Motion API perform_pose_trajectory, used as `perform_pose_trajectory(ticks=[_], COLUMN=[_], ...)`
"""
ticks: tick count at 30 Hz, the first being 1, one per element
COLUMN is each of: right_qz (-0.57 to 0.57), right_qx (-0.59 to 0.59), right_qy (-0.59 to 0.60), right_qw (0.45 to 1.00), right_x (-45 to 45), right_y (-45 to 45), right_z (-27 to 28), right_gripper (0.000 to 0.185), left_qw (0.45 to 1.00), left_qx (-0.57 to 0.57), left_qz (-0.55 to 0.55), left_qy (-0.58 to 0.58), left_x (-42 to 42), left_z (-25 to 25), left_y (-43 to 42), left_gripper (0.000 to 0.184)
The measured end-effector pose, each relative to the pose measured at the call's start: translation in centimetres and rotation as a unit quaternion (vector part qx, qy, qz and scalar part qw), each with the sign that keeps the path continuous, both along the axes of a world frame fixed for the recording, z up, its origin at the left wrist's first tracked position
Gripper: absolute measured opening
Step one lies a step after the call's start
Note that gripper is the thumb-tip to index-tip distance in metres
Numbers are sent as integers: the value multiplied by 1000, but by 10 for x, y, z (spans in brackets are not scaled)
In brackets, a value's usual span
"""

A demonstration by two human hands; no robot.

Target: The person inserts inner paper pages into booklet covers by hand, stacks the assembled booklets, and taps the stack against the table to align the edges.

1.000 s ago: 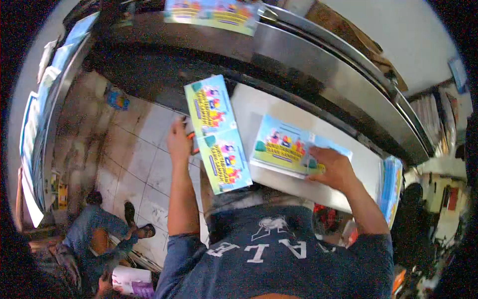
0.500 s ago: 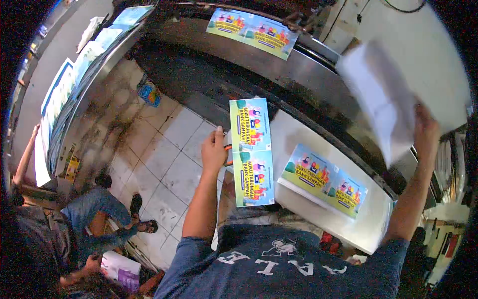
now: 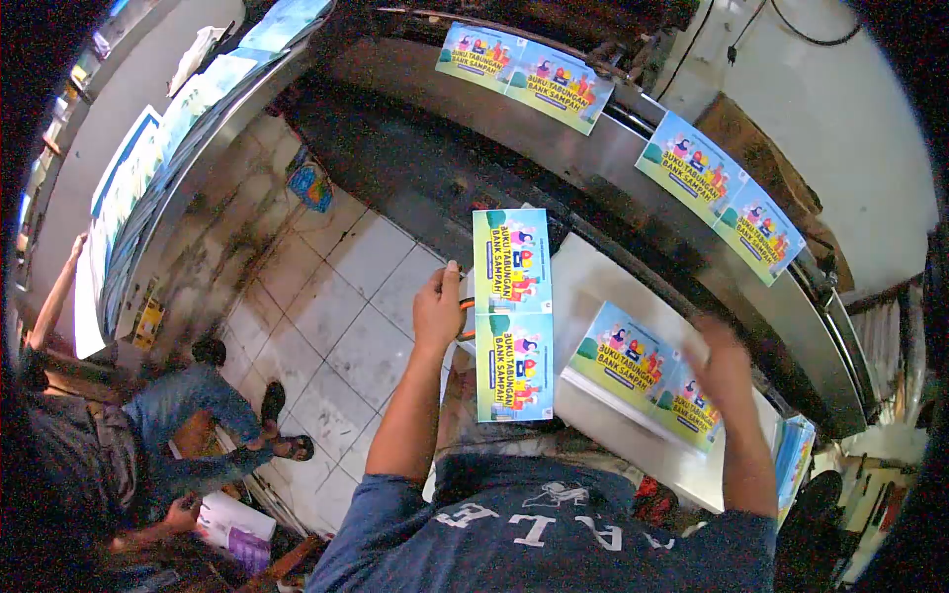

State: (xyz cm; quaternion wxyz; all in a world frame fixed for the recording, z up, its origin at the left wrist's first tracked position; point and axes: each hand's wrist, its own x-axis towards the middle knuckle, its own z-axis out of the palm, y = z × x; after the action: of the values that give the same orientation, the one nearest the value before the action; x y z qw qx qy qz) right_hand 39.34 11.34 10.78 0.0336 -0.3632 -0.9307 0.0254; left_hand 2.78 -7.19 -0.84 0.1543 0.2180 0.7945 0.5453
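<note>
My left hand [image 3: 438, 304] is closed beside an upright-looking pair of printed yellow-and-blue covers [image 3: 513, 314], with an orange and black handle [image 3: 467, 318] showing between its fingers and the covers. Further right, a stack of the same printed sheets [image 3: 620, 353] lies on a white board [image 3: 583, 269]. Over the right part of that stack is my right hand [image 3: 727, 366], blurred by motion, its fingers too smeared to read.
Two printed sheets [image 3: 524, 77] [image 3: 720, 198] rest along the curved metal machine edge. More sheets [image 3: 148, 168] fan out on the far left rack. A seated person [image 3: 188, 415] is at the lower left. Blue-edged sheets [image 3: 794, 450] stand right of the board.
My right hand has come down from the upper right, where it held a blurred white sheet, to the stack. A printed sheet now lies on the right part of the metal edge.
</note>
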Motion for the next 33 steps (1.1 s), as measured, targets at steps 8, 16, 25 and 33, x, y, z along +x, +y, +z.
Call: perform_pose_trajectory(ticks=[8,16,25,33], right_qz=[36,-3,-96,-27], right_qx=[-64,-203,-26,449], right_qy=[-50,4,-3,211], right_qw=[996,979,995,868], right_x=[41,33,29,-45], right_y=[-102,-64,40,136], right_z=[-23,18,99,169], right_gripper=[69,54,25,37], left_qw=[1000,1000,1000,1000], left_qx=[19,-9,6,8], left_qz=[20,15,23,17], left_qy=[7,1,-6,8], left_x=[-4,1,2,3], left_z=[-21,-1,2,8], left_y=[3,0,1,1], left_gripper=[52,51,53,52])
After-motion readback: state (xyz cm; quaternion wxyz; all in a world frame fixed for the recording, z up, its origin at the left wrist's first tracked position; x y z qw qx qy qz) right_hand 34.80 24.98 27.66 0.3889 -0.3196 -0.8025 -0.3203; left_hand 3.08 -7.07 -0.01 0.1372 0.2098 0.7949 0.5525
